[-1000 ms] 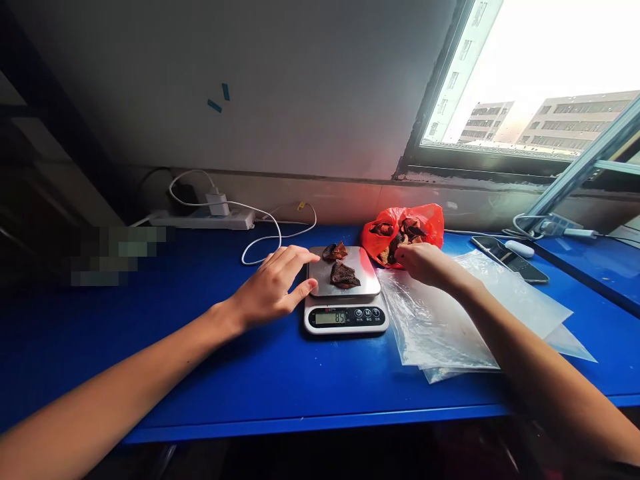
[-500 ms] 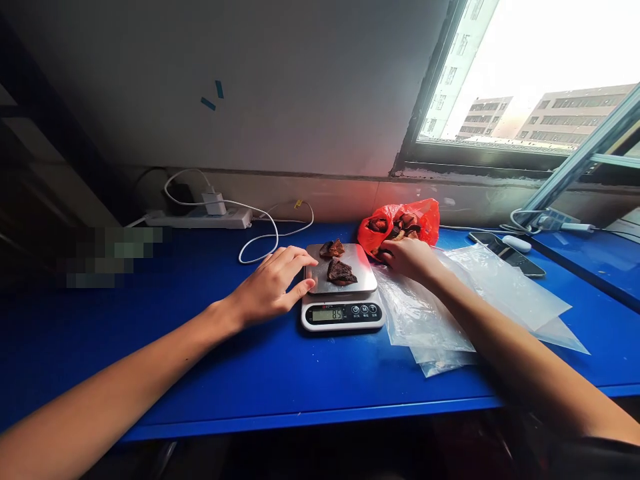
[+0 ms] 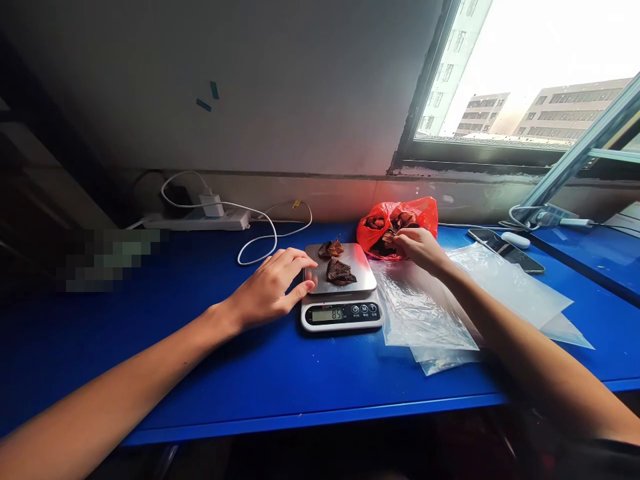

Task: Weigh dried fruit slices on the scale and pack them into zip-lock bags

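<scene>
A digital kitchen scale point(image 3: 342, 317) stands on the blue table, its display reading 8.5. Two dark brown dried pieces, curled like dried peel, rest on its steel plate: a larger front piece point(image 3: 341, 272) and a rear piece point(image 3: 331, 249). My left hand point(image 3: 273, 287) is open at the plate's left edge, thumb and fingers apart, holding nothing. Behind the scale to the right, a red plastic bag point(image 3: 427, 215) gapes open with more dried pieces inside. My right hand point(image 3: 420, 248) pinches a small brown dried piece point(image 3: 389, 237) at the bag's mouth.
Clear plastic bags point(image 3: 425, 313) lie spread right of the scale, partly under my right forearm. Farther right are a phone point(image 3: 510, 252) and a white rounded case point(image 3: 516, 240). A power strip point(image 3: 195, 220) with a white cable point(image 3: 273, 230) runs along the wall.
My right hand has risen slightly from the red bag, and a dried piece now shows between its fingertips. My left hand stays beside the scale; the reading is unchanged.
</scene>
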### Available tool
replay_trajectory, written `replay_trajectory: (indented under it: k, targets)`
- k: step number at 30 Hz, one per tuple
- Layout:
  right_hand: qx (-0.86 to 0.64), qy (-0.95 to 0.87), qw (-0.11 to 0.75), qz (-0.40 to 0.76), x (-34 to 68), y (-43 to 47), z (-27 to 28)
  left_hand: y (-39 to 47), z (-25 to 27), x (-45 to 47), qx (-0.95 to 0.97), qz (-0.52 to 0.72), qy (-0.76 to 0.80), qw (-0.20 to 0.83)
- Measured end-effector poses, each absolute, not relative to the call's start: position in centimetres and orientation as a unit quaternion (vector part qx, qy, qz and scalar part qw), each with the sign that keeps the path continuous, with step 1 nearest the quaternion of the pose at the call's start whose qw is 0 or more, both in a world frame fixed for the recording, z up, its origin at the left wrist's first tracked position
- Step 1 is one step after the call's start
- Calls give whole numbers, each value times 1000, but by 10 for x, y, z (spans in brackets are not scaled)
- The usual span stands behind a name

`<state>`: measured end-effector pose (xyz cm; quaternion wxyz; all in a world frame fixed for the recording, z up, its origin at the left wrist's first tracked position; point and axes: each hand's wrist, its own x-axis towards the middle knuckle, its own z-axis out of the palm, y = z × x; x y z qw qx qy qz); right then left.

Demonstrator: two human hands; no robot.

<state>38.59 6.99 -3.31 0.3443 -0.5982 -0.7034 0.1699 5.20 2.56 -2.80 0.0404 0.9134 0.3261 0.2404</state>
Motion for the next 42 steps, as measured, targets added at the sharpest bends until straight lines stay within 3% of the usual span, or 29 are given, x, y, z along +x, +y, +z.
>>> replay_trajectory:
  k: [6,13,23,25,31,38,42]
  targets:
    - [-553,-695,385,252,389,56,-23,26,-28,53,912,246,327,35]
    - [-500,-787,312,183,367,37,-18,27,-30,53,909,255,329,38]
    - [-499,-754,353,240,352,32,-21,26,-28,53,904,260,338,40]
    - [-499,-770,337,210,348,32,-24,27,-28,53,904,258,337,40]
    - [-521,-796,295,-87,358,41,-27,26,-27,52,905,265,331,32]
    - [-538,-804,239,-82,383,47,-20,24,-27,53,903,265,337,31]
    - [-500,-853,138,-57,384,36,-20,26,-29,51,891,293,345,33]
